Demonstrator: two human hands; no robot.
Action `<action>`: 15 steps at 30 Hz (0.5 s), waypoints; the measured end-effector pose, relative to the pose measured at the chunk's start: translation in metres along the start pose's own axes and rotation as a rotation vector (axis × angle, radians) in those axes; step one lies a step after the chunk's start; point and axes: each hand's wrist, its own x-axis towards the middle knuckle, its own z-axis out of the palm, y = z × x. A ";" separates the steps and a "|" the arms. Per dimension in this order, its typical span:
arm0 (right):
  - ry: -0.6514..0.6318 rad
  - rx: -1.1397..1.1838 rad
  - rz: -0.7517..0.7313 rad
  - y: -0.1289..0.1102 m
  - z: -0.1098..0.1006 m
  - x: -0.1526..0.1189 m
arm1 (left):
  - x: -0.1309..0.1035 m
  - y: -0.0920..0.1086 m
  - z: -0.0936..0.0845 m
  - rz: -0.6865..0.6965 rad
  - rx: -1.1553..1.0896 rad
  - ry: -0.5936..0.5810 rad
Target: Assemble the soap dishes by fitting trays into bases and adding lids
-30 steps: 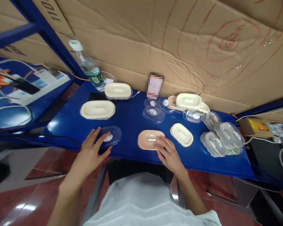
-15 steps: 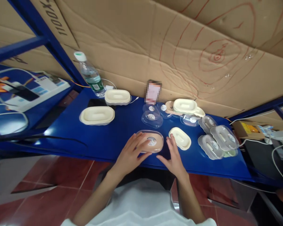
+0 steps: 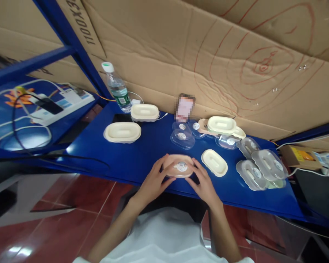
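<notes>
A pinkish oval box with a clear lid and a round white sticker [image 3: 178, 171] sits at the front of the blue table, between my two hands. My left hand [image 3: 157, 177] wraps the box's left end, fingers over the lid's edge and thumb along the near side. At the right end my right hand [image 3: 202, 179] grips it the same way, fingertips on the rim. Just right of that hand lies a loose cream oval piece [image 3: 214, 163]. Behind the box are overlapping clear lids [image 3: 183, 140] with round stickers.
Cream oval boxes [image 3: 122, 132] stand at the left, near a water bottle [image 3: 120, 93]. Several lidded grey boxes [image 3: 268, 164] are piled at the right. A phone [image 3: 184, 107] leans on the cardboard wall [image 3: 153, 54]. Further cream and pink pieces [image 3: 222, 125] lie at the back.
My right hand has closed in from the right onto the box's right end; it was apart before. My left hand stays at the left end. The view has shifted slightly.
</notes>
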 end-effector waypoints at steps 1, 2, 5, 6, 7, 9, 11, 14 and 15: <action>-0.009 0.008 0.010 -0.001 0.000 -0.001 | -0.001 -0.002 -0.002 -0.021 -0.018 -0.005; -0.019 0.015 0.019 -0.003 0.000 -0.002 | -0.001 -0.003 -0.003 -0.037 -0.037 -0.013; -0.037 0.013 0.042 -0.008 0.002 -0.005 | -0.002 -0.005 -0.009 -0.045 -0.101 -0.055; -0.046 0.012 0.042 -0.009 0.002 -0.005 | -0.002 -0.005 -0.010 -0.043 -0.118 -0.077; -0.056 0.017 0.035 -0.010 0.003 -0.005 | -0.002 -0.004 -0.011 -0.039 -0.130 -0.100; -0.080 0.050 0.007 -0.011 0.004 -0.005 | -0.002 -0.003 -0.013 -0.035 -0.144 -0.143; -0.081 0.085 -0.018 -0.010 0.003 -0.005 | -0.002 -0.004 -0.016 -0.033 -0.162 -0.157; -0.017 0.056 0.004 -0.007 0.000 -0.010 | -0.002 -0.011 -0.027 -0.054 -0.162 -0.089; 0.015 0.032 0.020 -0.007 -0.001 -0.014 | -0.002 -0.017 -0.033 -0.075 -0.136 -0.037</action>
